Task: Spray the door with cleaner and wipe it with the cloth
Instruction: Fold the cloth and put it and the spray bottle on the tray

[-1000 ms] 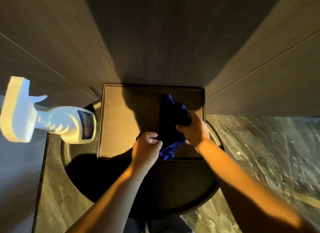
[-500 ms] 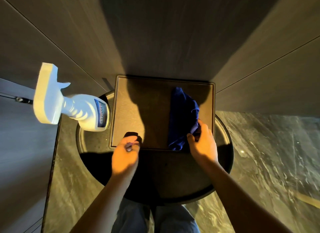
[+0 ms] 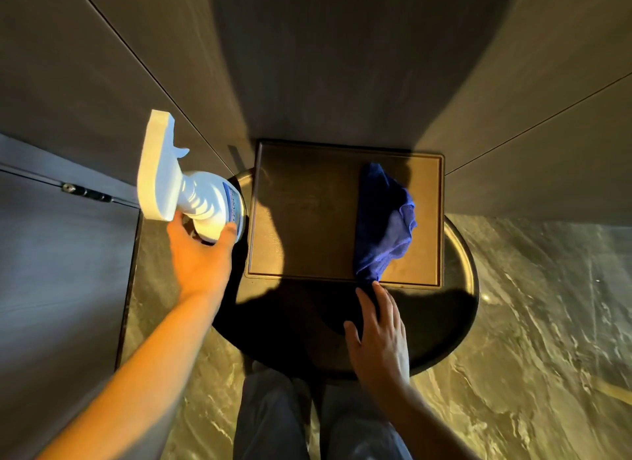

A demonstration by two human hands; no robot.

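Note:
A white spray bottle [image 3: 201,199] stands at the left edge of a round dark table [image 3: 460,288]. My left hand [image 3: 200,257] is around its lower body, thumb on the right side and fingers on the left. A crumpled blue cloth [image 3: 386,220] lies on the right part of a square brown tray [image 3: 301,220] on the table. My right hand [image 3: 379,336] hovers flat over the table's front with fingers apart, one fingertip at the cloth's lower end. The grey door [image 3: 61,254], with a metal fitting on its top edge, is at the left.
Dark wood wall panels [image 3: 342,66] rise straight behind the table and to both sides. The floor [image 3: 530,340] is veined marble. My legs in grey trousers [image 3: 273,418] are close against the table's front edge.
My left hand went left from the tray's front edge to the spray bottle and closed around it. My right hand let go of the cloth and drew back, leaving it on the tray.

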